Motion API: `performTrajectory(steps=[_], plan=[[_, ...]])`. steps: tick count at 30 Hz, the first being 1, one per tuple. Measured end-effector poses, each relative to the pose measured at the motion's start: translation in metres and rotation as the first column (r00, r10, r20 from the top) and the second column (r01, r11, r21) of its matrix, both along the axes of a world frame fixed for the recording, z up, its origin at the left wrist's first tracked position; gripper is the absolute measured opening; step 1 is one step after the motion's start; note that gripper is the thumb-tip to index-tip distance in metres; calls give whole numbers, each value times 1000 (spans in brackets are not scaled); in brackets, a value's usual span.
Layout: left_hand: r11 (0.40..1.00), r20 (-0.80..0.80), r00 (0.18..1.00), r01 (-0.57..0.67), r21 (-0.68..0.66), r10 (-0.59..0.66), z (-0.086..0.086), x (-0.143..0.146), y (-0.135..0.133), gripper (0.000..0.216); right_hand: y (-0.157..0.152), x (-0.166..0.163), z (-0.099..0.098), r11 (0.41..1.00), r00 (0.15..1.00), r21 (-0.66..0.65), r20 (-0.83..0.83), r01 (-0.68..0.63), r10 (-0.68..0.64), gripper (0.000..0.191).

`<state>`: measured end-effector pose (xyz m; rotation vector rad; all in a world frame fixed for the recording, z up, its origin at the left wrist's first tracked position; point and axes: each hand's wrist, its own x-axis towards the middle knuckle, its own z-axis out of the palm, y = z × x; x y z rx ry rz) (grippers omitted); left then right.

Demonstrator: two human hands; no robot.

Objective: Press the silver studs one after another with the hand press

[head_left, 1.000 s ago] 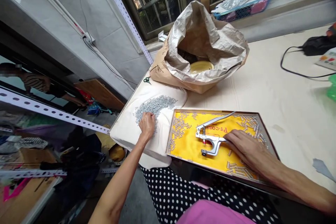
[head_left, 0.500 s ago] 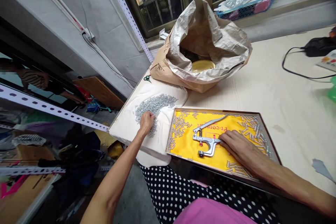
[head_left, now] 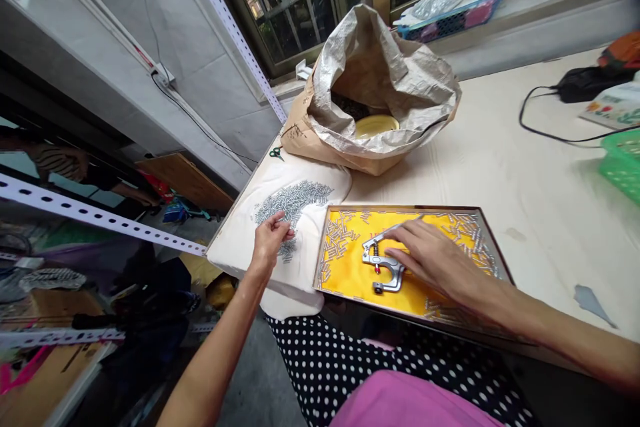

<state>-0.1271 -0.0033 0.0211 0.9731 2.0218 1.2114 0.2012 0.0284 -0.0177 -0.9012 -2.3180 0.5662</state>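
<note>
Silver snap pliers [head_left: 381,268] lie on the yellow lining of a shallow tray [head_left: 400,207], head pointing toward the tray's left edge. The right hand [head_left: 431,255] covers the handles, its fingers narrowed over the upper one and the thumb against the lower one, in a grip on the tool, which rests flat on the lining. Small metal tubes [head_left: 339,240] lie scattered along the tray's left side and far right corner.

Just left of the tray, the left hand [head_left: 270,239] hangs over a white cloth [head_left: 235,253], fingertips and thumb drawn into a tight pinch at the near edge of a heap of tubes [head_left: 295,197] of the same kind. Whether a piece sits between the fingers cannot be told.

The tray stands at the near edge of a pale table [head_left: 525,193], the cloth draped over the table's left corner. Behind both stands an open paper sack [head_left: 400,80] with a yellow bowl [head_left: 376,125] inside, and green-handled scissors [head_left: 275,153] lie by its left foot. Farther right, a black cable [head_left: 543,137] trails across the table toward a green basket [head_left: 625,160]. A blue basket [head_left: 450,21] sits on the window sill behind, and a polka-dot garment [head_left: 350,360] covers the person's lap below the tray.
</note>
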Motion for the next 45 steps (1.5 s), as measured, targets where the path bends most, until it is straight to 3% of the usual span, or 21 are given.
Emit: performTrajectory(steps=[2, 4, 7, 9, 11, 15, 18, 21, 24, 28, 31, 32, 35, 38, 41, 45], plan=[[986, -3, 1000, 6, 164, -6, 2, 19, -10, 51, 10, -38, 20, 973, 982, -210, -182, -93, 55, 22], [967, -134, 991, 34, 253, 0, 1, 38, -19, 50, 21, -82, 30, 899, 942, -404, -335, -168, 25, 27], [955, -328, 944, 63, 291, 38, -2, 54, -30, 41, 31, -140, 30, 679, 909, -682, -413, -274, -48, 37], [955, -338, 940, 53, 293, 51, -4, 54, -34, 38, 31, -165, 26, 606, 903, -724, -429, -329, -22, 36], [965, -317, 947, 41, 261, 45, -7, 47, -38, 35, 28, -179, 21, 614, 906, -712, -423, -341, 13, 33], [985, -268, 963, 11, 175, 37, -10, 31, -42, 19, 23, -187, 16, 709, 925, -636, -375, -306, 63, 28], [988, 57, 998, -34, 149, 25, -8, 20, -41, 16, 22, -193, 13, 762, 940, -581, -326, -285, 103, 27], [987, 413, 907, -128, 95, 78, -4, 8, -38, 13, 25, -203, 10, 792, 950, -545, -282, -275, 136, 26], [979, 557, 815, -203, 20, 158, 2, -3, -38, 6, 34, -208, 15, 828, 959, -501, -245, -252, 144, 16], [987, 578, 802, -149, -56, 154, 7, -1, -47, 10, 46, -178, 31, 891, 970, -403, -202, -208, 136, 30], [998, 572, 818, -42, -51, 64, 8, 18, -53, 17, 46, -120, 38, 962, 978, -174, -41, -208, 204, 13], [999, 568, 823, 4, -50, 25, 7, 27, -54, 21, 43, -97, 37, 973, 978, -119, 42, -198, 205, 19], [985, 560, 824, 153, -79, -83, 3, 62, -55, 26, 27, -29, 28, 984, 946, -111, 278, -142, 168, 26], [949, 576, 805, 276, -153, -141, -6, 97, -51, 26, 10, 18, 11, 984, 888, -149, 432, -101, 156, 21], [913, 565, 809, 338, -228, -159, -16, 122, -43, 21, -1, 38, -3, 987, 829, -158, 549, -23, 107, 19], [878, 492, 850, 370, -303, -188, -25, 137, -34, 13, -3, 39, -12, 994, 798, -112, 601, 17, 54, 17]])
